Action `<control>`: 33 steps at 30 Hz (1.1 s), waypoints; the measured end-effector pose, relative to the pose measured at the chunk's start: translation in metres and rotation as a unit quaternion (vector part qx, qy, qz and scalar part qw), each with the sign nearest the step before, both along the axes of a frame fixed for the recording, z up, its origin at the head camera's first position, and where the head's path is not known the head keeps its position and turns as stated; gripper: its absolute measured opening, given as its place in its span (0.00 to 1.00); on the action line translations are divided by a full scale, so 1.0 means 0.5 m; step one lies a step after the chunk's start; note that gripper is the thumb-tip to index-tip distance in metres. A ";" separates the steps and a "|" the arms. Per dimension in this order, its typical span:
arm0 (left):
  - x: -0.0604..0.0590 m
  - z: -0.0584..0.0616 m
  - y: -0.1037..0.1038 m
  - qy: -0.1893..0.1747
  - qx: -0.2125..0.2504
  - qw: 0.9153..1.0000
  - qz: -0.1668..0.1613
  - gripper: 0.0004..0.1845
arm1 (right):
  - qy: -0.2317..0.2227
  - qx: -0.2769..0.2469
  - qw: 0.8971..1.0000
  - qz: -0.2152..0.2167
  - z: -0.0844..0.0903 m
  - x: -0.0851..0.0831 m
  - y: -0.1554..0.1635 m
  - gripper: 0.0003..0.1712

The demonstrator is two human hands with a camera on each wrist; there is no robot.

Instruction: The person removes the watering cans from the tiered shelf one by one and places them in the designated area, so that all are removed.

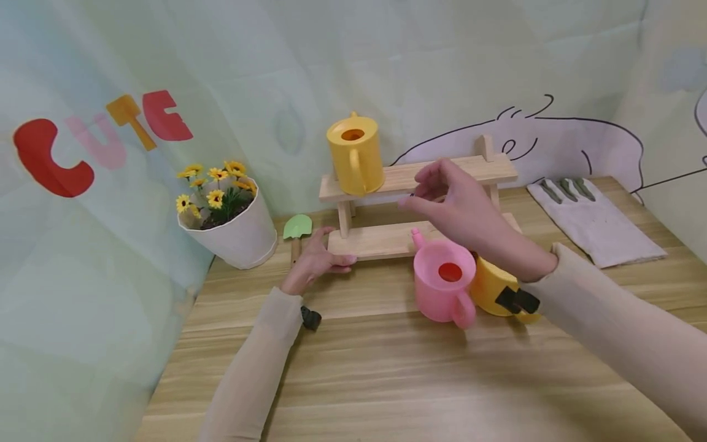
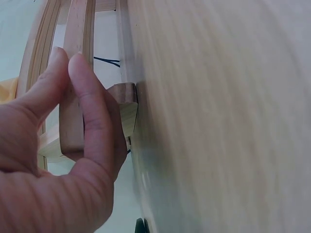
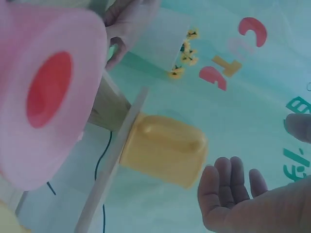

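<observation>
My left hand (image 1: 318,259) pinches the left end of the lower board of a two-tier wooden shelf (image 1: 381,241), with thumb and fingers on either side of it in the left wrist view. A yellow watering can (image 1: 367,162) stands upright at the left end of the upper board. Above the shelf's right half, my right hand (image 1: 455,205) is raised, empty, its fingers loosely bent. In front of the shelf stands a pink watering can (image 1: 428,291) with a red opening. Behind it, partly hidden by the right forearm, is another yellow watering can (image 1: 491,285).
A white pot (image 1: 243,239) of yellow flowers stands left of the shelf. Between pot and shelf lies a small trowel with a green blade (image 1: 298,226). A folded whitish cloth (image 1: 602,227) with dark green marks lies at the right. A printed curtain (image 1: 237,80) hangs behind the table.
</observation>
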State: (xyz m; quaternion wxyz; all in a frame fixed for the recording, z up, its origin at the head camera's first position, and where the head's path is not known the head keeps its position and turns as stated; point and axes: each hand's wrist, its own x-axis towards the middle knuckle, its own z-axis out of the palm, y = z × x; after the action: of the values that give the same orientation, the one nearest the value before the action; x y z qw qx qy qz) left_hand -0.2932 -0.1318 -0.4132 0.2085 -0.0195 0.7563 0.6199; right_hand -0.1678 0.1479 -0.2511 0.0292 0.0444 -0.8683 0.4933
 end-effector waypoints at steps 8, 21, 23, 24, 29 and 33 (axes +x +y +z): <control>-0.002 -0.007 -0.002 -0.001 0.013 1.000 -0.001 0.57 | 0.019 -0.020 1.000 0.010 -0.012 -0.086 -0.049 0.28; -0.001 -0.004 -0.001 -0.002 0.022 1.000 -0.001 0.57 | 0.007 -0.021 1.000 0.002 -0.022 -0.183 -0.108 0.29; -0.002 -0.004 -0.001 -0.002 0.022 1.000 -0.001 0.57 | 0.002 -0.017 1.000 -0.001 -0.024 -0.192 -0.116 0.28; -0.001 -0.004 -0.001 -0.002 0.022 1.000 -0.001 0.57 | 0.000 -0.015 1.000 -0.002 -0.026 -0.196 -0.120 0.28; 0.000 -0.003 -0.001 -0.002 0.021 1.000 -0.001 0.57 | 0.000 -0.007 1.000 -0.003 -0.030 -0.212 -0.138 0.28; 0.000 -0.003 -0.002 -0.003 0.023 1.000 -0.001 0.56 | 0.000 -0.005 1.000 -0.004 -0.033 -0.221 -0.148 0.28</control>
State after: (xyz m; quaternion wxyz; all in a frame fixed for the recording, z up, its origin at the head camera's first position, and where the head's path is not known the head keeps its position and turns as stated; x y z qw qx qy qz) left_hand -0.2932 -0.1328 -0.4150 0.2117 -0.0164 0.7412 0.6368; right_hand -0.2782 0.0738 -0.2675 0.0315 0.0404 -0.8657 0.4979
